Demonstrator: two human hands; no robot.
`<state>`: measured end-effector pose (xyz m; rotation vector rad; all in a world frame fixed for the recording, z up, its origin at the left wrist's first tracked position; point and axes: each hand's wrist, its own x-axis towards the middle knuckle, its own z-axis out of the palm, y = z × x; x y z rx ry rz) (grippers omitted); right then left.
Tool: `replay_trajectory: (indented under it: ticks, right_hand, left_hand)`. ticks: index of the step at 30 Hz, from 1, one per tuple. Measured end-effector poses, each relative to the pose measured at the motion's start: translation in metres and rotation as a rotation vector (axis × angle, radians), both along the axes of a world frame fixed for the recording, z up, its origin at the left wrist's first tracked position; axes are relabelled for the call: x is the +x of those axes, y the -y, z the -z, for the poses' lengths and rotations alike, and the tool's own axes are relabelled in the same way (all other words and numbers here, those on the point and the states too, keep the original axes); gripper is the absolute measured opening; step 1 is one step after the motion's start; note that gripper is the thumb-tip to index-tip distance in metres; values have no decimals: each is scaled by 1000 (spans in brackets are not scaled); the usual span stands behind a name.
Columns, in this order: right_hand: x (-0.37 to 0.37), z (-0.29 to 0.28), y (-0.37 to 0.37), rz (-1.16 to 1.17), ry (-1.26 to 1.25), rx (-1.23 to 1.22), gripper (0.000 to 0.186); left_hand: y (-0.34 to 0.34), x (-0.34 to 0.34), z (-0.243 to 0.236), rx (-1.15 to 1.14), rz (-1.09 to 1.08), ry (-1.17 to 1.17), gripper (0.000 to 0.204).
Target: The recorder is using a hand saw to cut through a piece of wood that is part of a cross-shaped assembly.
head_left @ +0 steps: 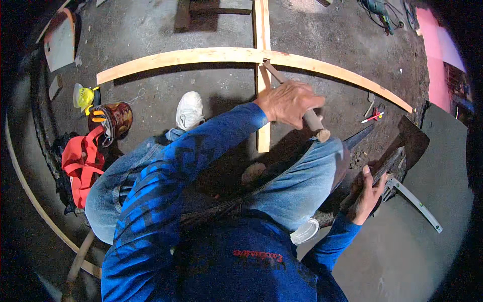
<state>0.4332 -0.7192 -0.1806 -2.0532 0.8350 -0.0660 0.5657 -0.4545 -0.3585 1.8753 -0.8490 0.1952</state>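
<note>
My left hand is closed around a chisel with a round wooden handle. The flat blade slants up to the spot where two pale wooden strips cross. One is the long strip, lying sideways and curved by the lens; the other strip runs away from me. Low on the right, my right hand grips a rough, dark wooden piece, its thumb along the top. A broad dark plate lies beyond it. Beside those fingers is a metal square.
On the left stand a brown-stained bucket with orange-handled tools, a red bag and a yellow-and-clear item. A red-and-white pen lies right of the strips. A corded power tool is far right. My knees flank the work.
</note>
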Motion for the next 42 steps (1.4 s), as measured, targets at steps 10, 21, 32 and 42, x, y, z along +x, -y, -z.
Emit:
replay_trajectory:
  ticks: [10, 21, 32, 42]
  right_hand:
    - [0, -10, -29, -55, 7, 82, 71]
    - [1, -10, -39, -58, -41, 89, 72]
    - [-1, -9, -56, -84, -91, 172, 64]
    - [2, -6, -64, -159, -43, 179, 49]
  left_hand:
    - [-2, 6, 1, -106, 70, 32, 34]
    - [-11, 4, 4, -126, 54, 57, 34]
    - [-11, 4, 2, -160, 68, 58, 35]
    - [-14, 6, 6, -188, 50, 66, 33]
